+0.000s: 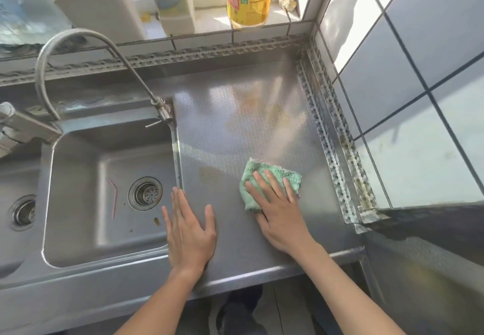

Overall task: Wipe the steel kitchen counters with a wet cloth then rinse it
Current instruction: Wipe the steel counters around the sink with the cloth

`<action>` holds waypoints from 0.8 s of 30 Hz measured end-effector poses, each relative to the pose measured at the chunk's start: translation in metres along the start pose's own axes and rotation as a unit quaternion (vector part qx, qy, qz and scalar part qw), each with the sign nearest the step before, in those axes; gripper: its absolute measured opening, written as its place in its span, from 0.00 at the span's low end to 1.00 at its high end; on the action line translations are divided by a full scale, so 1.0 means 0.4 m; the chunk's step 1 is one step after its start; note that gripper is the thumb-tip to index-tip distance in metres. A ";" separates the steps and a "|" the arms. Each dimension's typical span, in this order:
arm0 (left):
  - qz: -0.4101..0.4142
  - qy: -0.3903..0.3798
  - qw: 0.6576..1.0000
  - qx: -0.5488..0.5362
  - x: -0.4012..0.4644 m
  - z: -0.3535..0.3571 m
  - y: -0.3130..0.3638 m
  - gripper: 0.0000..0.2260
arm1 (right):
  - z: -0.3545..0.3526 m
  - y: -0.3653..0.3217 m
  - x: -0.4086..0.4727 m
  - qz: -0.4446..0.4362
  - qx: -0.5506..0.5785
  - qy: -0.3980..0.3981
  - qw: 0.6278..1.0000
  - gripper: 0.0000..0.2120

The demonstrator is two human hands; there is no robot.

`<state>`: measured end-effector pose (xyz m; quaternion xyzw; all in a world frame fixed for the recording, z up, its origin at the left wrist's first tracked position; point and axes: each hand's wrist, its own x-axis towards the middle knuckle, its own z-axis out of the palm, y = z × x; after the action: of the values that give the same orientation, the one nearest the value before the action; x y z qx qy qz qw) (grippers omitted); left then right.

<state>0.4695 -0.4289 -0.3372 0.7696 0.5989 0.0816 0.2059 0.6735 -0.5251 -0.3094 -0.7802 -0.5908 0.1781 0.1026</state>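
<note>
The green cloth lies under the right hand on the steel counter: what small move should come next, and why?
Probably push the green cloth away, toward the yellowish stains farther back on the counter. The right hand presses it flat near the front, and the left hand rests beside the sink, so that patch looks unwiped.

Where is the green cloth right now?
The green cloth lies on the steel counter right of the sink, pressed flat under the right hand.

Textured steel counter (pixel 235 125), seemingly fuzzy cloth (pixel 272 174)
</note>
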 end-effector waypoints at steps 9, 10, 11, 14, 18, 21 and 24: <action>0.008 -0.008 1.000 0.012 0.003 0.007 -0.004 0.39 | -0.081 0.175 0.006 0.103 -0.036 -0.012 0.994 0.29; 0.008 -0.009 1.000 0.012 0.002 0.007 -0.004 0.39 | -0.077 0.158 0.045 0.134 -0.024 0.002 0.991 0.29; 0.007 -0.009 1.000 0.012 0.001 0.006 -0.004 0.39 | -0.070 0.133 0.083 0.158 -0.015 0.016 0.987 0.29; 0.004 -0.001 1.000 0.007 0.001 0.003 -0.001 0.39 | -0.032 0.009 0.176 0.168 0.005 0.034 0.985 0.29; 0.011 -0.004 1.000 0.005 0.002 0.000 0.002 0.38 | 0.038 -0.160 0.186 0.014 -0.010 -0.008 1.000 0.30; 0.021 -0.009 1.000 0.002 0.004 -0.004 -0.004 0.39 | 0.045 -0.152 0.120 -0.090 -0.011 -0.065 0.994 0.30; 0.013 -0.009 0.999 -0.029 0.002 -0.009 -0.006 0.39 | 0.004 -0.055 0.042 -0.118 -0.015 -0.097 0.988 0.32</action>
<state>0.4665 -0.4268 -0.3351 0.7718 0.5842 0.0949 0.2326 0.6572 -0.5029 -0.3054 -0.6854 -0.6885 0.2308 0.0531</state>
